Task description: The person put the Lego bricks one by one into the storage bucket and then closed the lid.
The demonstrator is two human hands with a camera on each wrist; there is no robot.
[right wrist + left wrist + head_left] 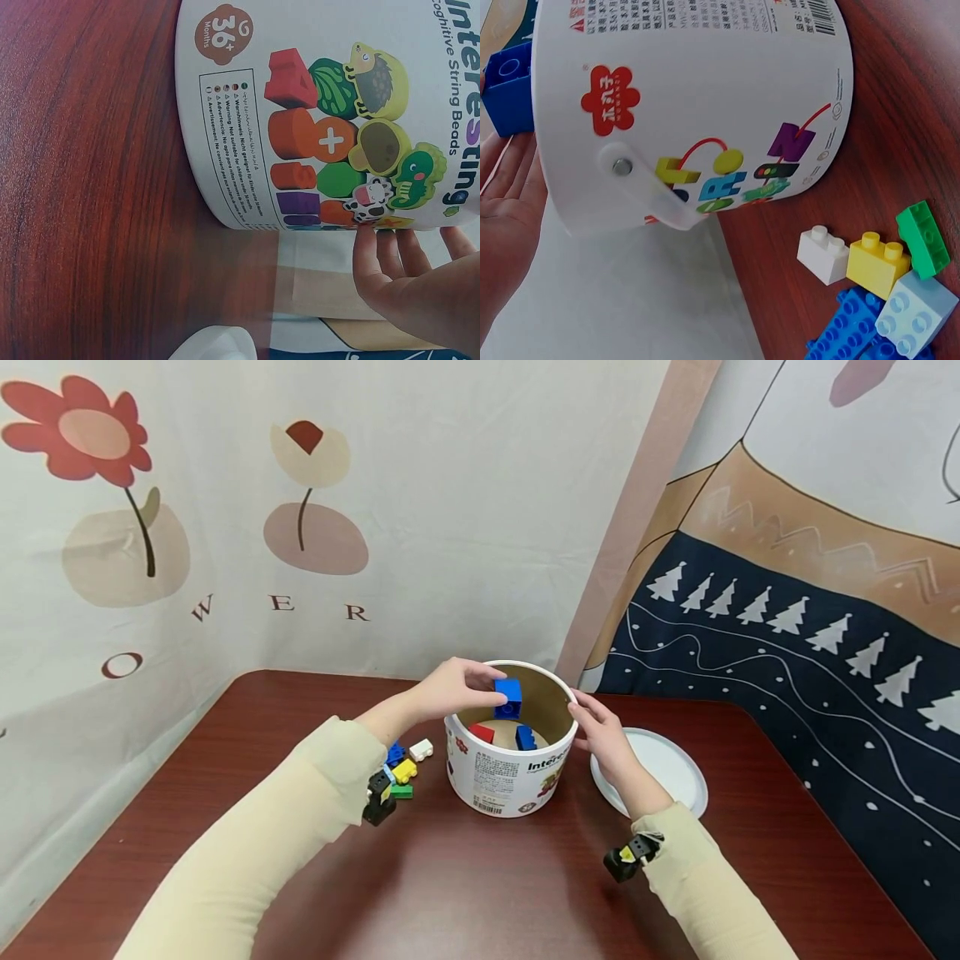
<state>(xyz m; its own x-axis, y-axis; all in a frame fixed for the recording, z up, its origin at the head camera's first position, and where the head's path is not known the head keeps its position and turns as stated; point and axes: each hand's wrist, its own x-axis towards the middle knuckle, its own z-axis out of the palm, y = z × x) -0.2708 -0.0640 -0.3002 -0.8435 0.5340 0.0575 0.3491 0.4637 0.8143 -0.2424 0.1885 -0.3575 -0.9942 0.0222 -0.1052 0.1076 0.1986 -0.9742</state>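
Note:
A round white tub (498,781) printed with toy pictures stands on the table. My left hand (457,687) reaches over its rim and pinches a blue toy brick (507,697) at the tub's mouth. In the left wrist view the same brick (510,88) shows a round stud and partly disappears behind the tub wall. Inside the tub lie a red brick (482,732) and a second blue brick (526,738). On the other side, my right hand (606,739) holds the tub at its right rim; in the right wrist view its fingertips (365,238) meet the wall.
Left of the tub lie several loose bricks: a white one (823,255), a yellow one (877,264), a green one (924,238), a light blue one (916,313) and blue ones (847,326). A round white lid (670,768) lies on the dark red table (487,877) at the right.

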